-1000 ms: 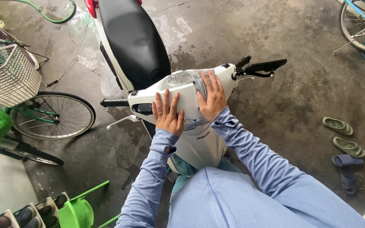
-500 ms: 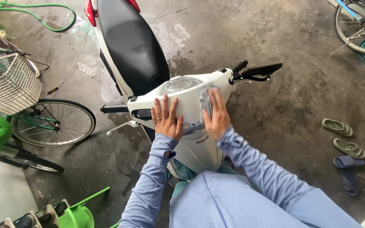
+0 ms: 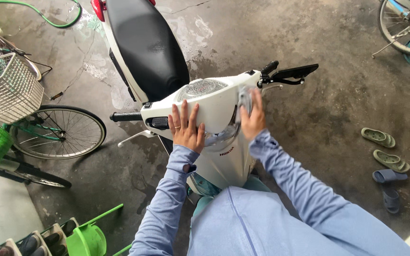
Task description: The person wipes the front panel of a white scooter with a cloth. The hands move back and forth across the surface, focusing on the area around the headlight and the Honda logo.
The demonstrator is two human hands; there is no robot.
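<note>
Seen from above: left hand (image 3: 186, 128) flat, fingers spread, on white scooter front panel (image 3: 212, 106); right hand (image 3: 252, 118) gripping grey cloth (image 3: 244, 98) against it.

Soft, even daylight is filling the scene, casting only faint shadows. The wet concrete floor (image 3: 224, 42) is glinting palely, and the scooter's black seat (image 3: 145, 42) is shining. The right hand (image 3: 252, 118) is blurring slightly; edges are bending outward.
</note>
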